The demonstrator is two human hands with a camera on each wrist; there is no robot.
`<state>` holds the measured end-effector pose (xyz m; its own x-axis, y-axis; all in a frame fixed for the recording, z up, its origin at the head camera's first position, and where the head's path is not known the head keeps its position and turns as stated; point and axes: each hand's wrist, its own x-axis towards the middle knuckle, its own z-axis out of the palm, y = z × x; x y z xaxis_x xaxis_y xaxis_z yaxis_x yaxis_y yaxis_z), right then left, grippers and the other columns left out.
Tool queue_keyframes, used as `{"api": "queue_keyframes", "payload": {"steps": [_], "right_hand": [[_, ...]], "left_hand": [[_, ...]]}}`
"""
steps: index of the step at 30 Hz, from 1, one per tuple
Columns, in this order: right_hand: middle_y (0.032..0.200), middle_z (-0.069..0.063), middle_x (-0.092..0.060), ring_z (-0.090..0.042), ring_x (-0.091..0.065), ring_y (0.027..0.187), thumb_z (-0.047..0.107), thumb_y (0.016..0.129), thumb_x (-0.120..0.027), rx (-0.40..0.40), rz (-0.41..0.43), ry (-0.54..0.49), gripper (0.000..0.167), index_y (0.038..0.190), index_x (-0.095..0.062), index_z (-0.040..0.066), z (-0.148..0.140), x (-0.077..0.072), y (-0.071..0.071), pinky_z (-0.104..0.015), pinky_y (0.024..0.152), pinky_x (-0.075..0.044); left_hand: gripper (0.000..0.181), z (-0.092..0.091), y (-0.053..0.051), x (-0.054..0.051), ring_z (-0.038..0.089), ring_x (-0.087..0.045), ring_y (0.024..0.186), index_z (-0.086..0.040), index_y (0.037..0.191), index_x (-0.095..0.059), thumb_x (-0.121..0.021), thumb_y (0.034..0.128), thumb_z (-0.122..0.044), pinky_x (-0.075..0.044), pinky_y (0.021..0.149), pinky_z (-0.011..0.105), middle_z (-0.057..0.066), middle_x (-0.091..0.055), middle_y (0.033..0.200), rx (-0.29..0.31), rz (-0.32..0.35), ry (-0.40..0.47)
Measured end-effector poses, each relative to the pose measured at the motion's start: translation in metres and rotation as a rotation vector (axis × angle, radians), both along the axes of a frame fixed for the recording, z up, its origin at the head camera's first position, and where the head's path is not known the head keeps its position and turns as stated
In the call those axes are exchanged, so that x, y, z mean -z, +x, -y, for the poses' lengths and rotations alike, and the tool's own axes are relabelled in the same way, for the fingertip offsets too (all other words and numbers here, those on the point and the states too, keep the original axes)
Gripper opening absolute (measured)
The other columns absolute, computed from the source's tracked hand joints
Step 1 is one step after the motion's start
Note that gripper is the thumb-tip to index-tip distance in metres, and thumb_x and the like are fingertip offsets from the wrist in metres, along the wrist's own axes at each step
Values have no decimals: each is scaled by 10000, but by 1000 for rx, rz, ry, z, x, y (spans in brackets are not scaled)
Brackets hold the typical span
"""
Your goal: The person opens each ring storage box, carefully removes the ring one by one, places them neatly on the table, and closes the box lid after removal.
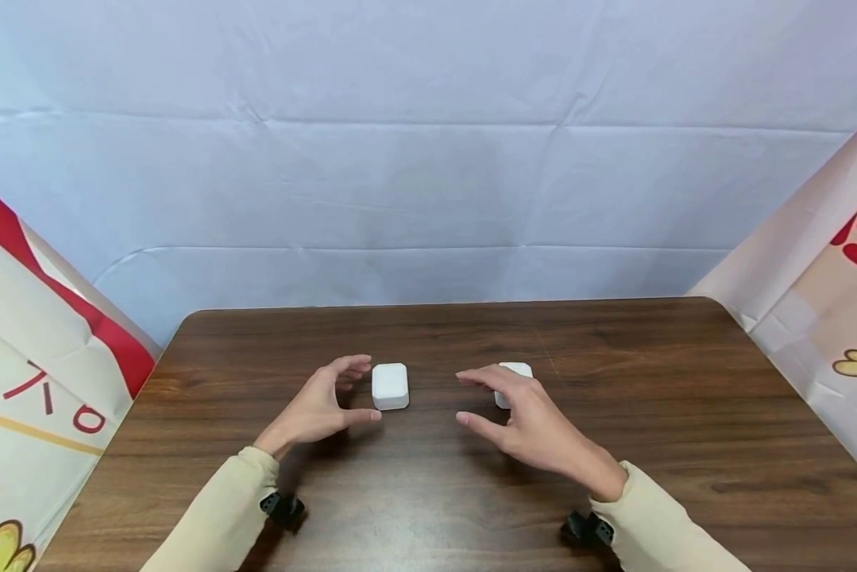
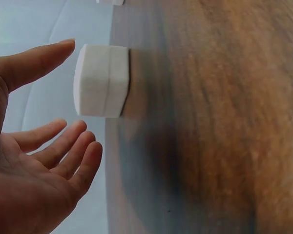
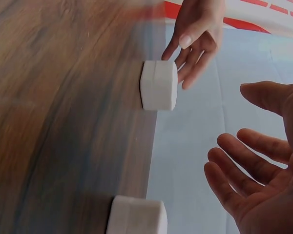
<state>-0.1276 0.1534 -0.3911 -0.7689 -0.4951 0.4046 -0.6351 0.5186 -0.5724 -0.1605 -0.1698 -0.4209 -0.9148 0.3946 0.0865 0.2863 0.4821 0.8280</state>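
Note:
Two small white boxes with bevelled corners lie on the brown wooden table (image 1: 428, 477). My left hand (image 1: 321, 405) hovers just left of the left white box (image 1: 390, 385), thumb and fingers spread apart toward it. In the left wrist view a gap shows between the hand (image 2: 44, 131) and that box (image 2: 102, 80). My right hand (image 1: 524, 409) is held over the near left side of the right white box (image 1: 517, 369) and hides part of it. Nothing is between the right hand's parted thumb and fingers. In the right wrist view both boxes show, the right box (image 3: 139, 217) cut off at the bottom.
A pale cloth backdrop (image 1: 414, 175) hangs behind the table's far edge. Printed sheets with red and yellow drawings hang at the left (image 1: 35, 381) and right (image 1: 843, 318). A small black device sits at each wrist.

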Motion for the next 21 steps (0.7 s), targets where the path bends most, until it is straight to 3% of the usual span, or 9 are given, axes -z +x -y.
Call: {"api": "queue_keyframes", "payload": {"steps": [14, 21], "right_hand": [[1245, 18, -675, -249, -662, 1088, 219, 894, -808, -33, 46, -33, 432, 1286, -665, 109, 14, 7, -2, -439, 897, -549], [1243, 31, -675, -210, -664, 1085, 231, 878, -824, -17, 64, -21, 447, 1282, -669, 119, 16, 10, -4, -408, 907, -547]], "left_hand": [[801, -6, 0, 9, 341, -575, 1158, 31, 1417, -511, -921, 752, -145, -495, 980, 496, 156, -593, 1274, -27, 37, -35], [809, -11, -1, 12, 324, -575, 1163, 38, 1422, -506, -921, 748, -131, -489, 991, 481, 153, -593, 1295, -49, 70, -45]]}}
